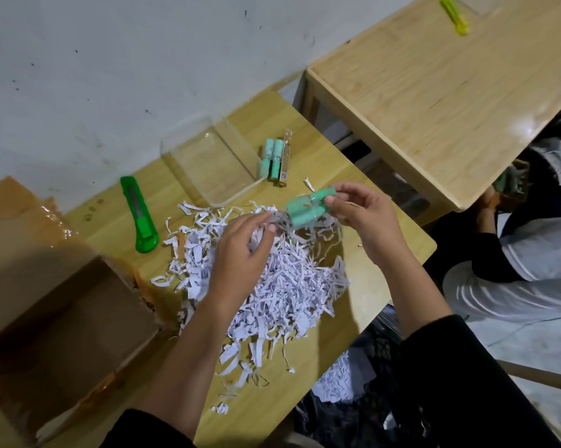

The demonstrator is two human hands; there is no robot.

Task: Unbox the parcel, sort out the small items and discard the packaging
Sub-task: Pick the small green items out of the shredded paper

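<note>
My right hand (360, 211) grips a pack of mint-green tubes (306, 208) in clear wrap, held above the table. Fingertips of my left hand (240, 253) pinch the clear wrap at the pack's left end. Below both hands lies a heap of white shredded paper (282, 286). An open cardboard box (56, 305) stands at the left. Two more mint-green tubes with a tan carded item (274, 160) lie beside a clear plastic tray (208, 160) near the wall.
A green utility knife (140, 215) lies left of the paper. A second wooden table (434, 92) with a yellow-green item (454, 14) stands at the back right. Another person sits at the right. A dark bag (353, 399) holding shredded paper sits below the table edge.
</note>
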